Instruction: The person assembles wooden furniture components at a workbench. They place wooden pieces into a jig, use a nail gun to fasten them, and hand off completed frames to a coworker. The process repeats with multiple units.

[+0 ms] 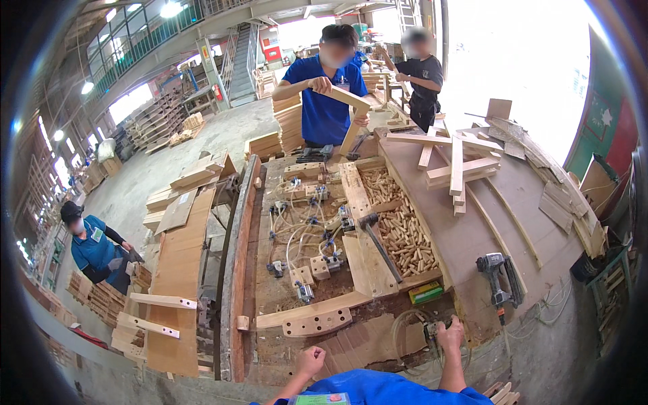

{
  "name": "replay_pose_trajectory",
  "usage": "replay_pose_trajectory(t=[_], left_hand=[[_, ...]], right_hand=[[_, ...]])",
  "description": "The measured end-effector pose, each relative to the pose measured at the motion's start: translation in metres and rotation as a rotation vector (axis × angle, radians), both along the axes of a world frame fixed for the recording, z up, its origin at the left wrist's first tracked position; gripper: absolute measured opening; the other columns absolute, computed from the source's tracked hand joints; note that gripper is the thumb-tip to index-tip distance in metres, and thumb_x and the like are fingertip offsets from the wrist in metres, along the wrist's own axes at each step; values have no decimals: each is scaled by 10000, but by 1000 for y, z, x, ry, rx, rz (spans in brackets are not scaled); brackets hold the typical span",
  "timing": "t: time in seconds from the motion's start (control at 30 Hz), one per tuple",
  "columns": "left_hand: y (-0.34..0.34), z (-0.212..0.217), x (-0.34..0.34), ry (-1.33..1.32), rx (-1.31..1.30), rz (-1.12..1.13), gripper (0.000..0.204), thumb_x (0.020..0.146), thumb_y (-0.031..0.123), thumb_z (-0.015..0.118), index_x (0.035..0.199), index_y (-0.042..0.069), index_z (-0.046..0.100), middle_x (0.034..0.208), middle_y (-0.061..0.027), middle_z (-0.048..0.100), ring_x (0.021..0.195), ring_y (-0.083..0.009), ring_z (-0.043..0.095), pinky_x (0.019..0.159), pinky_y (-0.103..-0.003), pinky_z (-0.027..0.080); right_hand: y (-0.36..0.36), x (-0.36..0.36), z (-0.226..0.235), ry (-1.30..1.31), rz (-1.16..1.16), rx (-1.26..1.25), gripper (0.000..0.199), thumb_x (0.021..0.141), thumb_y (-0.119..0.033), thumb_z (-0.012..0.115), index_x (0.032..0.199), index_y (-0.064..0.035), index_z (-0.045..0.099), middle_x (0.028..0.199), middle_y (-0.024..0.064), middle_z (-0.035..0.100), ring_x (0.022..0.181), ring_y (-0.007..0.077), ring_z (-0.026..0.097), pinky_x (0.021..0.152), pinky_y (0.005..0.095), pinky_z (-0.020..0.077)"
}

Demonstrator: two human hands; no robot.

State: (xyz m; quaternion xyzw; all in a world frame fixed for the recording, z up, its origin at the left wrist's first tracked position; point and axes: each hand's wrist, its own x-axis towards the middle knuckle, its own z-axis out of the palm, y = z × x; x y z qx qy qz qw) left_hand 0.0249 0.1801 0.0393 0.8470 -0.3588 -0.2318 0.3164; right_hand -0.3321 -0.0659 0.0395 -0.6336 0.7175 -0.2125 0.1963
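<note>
A worn wooden workbench (270, 351) stretches beyond the fingers (455, 325), raised edge (237, 304) to their left; flat cardboard (368, 344) gives room between them. Past the left hand (310, 362), a loose fist, contents hidden, lies a smooth, curved, drilled wood block (317, 325). The right hand's (451, 334) half-bent fingers are at a small metal fitting (430, 330); grip unclear.

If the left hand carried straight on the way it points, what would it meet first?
Probably the right part of the curved, drilled wooden piece, just past the cardboard. The left hand's height is unclear, so it might pass above.
</note>
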Motion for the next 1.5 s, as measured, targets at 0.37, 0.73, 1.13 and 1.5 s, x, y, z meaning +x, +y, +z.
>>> replay_pose_trajectory(t=[0.37,0.73,1.13,1.5], left_hand=[[-11,2,9,-7,141,-10,329,914,483,736,937,156,771,810,-61,774,771,-293,761,710,-448,588],[-15,-2,11,-76,135,8,355,895,516,748,912,163,781,785,-71,771,757,-304,761,698,-460,589],[-17,1,15,-58,182,-2,384,897,541,738,913,161,789,794,-86,772,768,-313,762,717,-469,590],[-18,1,16,-79,212,-1,407,898,569,723,906,168,791,797,-88,772,781,-326,761,722,-481,586]], right_hand=[[-2,3,-4,-59,-28,92,603,895,-251,776,1377,81,636,1308,341,676,1255,483,641,1089,491,504],[-6,5,-6,-1,-26,108,580,899,-266,774,1360,62,645,1283,334,687,1241,476,647,1071,504,514],[-8,6,-7,52,2,109,561,906,-239,763,1352,78,635,1265,341,685,1212,484,655,1044,514,520],[-9,6,-8,54,8,120,575,892,-240,773,1348,77,626,1236,345,691,1172,506,662,1029,525,527]])
